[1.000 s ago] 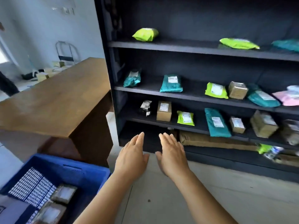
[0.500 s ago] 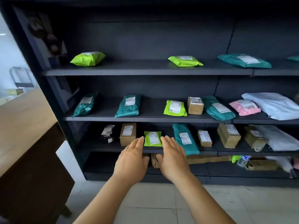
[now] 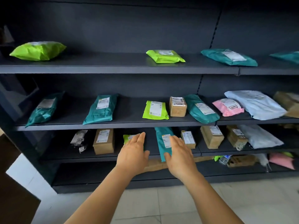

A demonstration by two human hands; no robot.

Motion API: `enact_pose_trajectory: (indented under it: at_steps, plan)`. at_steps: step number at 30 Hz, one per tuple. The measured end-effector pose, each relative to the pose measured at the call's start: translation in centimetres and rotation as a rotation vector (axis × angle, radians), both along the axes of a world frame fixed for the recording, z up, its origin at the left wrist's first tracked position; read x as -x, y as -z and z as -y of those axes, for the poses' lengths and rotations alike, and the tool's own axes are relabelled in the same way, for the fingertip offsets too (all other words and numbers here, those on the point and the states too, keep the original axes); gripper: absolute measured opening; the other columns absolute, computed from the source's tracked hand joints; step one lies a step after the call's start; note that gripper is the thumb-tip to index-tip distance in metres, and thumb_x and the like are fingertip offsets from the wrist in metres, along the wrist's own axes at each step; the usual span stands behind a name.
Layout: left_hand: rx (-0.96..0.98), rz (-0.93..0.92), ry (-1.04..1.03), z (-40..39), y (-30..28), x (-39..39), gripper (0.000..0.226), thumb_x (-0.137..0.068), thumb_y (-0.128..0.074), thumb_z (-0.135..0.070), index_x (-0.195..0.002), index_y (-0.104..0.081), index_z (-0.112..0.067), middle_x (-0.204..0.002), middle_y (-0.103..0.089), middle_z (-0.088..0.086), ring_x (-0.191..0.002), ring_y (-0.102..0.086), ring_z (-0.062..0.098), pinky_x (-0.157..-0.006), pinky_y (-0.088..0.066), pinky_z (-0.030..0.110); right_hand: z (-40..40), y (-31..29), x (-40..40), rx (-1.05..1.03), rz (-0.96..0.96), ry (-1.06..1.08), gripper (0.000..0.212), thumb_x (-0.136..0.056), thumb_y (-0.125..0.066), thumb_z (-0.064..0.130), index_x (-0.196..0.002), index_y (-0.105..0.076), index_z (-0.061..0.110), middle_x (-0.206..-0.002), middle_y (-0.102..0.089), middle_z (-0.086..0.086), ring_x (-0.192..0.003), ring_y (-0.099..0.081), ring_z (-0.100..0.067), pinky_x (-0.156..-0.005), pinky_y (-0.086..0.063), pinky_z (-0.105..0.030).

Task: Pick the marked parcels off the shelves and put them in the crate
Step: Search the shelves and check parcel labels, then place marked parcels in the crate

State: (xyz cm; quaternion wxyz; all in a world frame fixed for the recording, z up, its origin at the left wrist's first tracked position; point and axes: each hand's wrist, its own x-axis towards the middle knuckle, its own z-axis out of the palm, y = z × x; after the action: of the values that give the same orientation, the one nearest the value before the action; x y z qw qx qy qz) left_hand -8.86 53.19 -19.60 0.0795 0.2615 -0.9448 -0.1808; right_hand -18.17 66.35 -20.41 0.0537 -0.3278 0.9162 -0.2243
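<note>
On the third shelf (image 3: 105,157) down of the dark rack, a teal mailer (image 3: 163,139) lies with its long axis running near to far, its white label face up but unreadable, beside a small lime parcel (image 3: 127,137). Both hands hover flat, fingers straight, holding nothing: left hand (image 3: 132,155) over the lime parcel, right hand (image 3: 181,157) over the mailer's near end.

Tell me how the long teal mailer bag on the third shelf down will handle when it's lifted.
The teal mailer bag is wrinkled soft plastic, so it will probably sag if gripped at one end. It looks flat and thin, so likely light. Its glossy film may slip; its front end overhangs the shelf edge, which offers a pinch.
</note>
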Motion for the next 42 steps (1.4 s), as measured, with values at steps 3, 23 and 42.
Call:
enact_pose_trajectory:
  at_steps: [3,23,42]
  plan:
    - [-0.036,-0.003,0.014,2.8,1.1,3.5,0.069,-0.096,-0.047,-0.034,-0.153,-0.010,-0.022,-0.158,-0.019,-0.005,-0.140,-0.029,0.017,-0.109,-0.036,0.032,1.8,0.5,3.3,-0.028,0.002,0.027,0.063,-0.097,-0.049,0.029,-0.150,-0.018,0.018,-0.158,-0.018,0.000,-0.146,-0.015,-0.017,-0.119,-0.015,-0.033]
    - [-0.273,0.038,0.068,17.6,7.6,21.1,0.078,-0.094,-0.053,-0.033,-0.152,0.000,-0.032,-0.159,-0.010,-0.002,-0.144,-0.019,0.023,-0.112,-0.033,0.040,15.9,6.5,19.9,0.082,0.306,0.188,0.073,-0.094,-0.055,0.030,-0.152,-0.012,0.021,-0.157,-0.019,0.002,-0.141,-0.028,-0.017,-0.110,-0.027,-0.026]
    - [-0.249,0.117,-0.152,18.3,12.0,28.9,0.060,-0.097,-0.049,-0.025,-0.150,-0.022,-0.027,-0.157,-0.014,-0.004,-0.140,-0.027,0.017,-0.108,-0.036,0.029,20.0,12.7,29.4,0.127,0.273,-0.066,0.071,-0.095,-0.050,0.016,-0.150,-0.012,0.038,-0.158,-0.010,0.008,-0.139,-0.028,-0.016,-0.110,-0.036,-0.028]
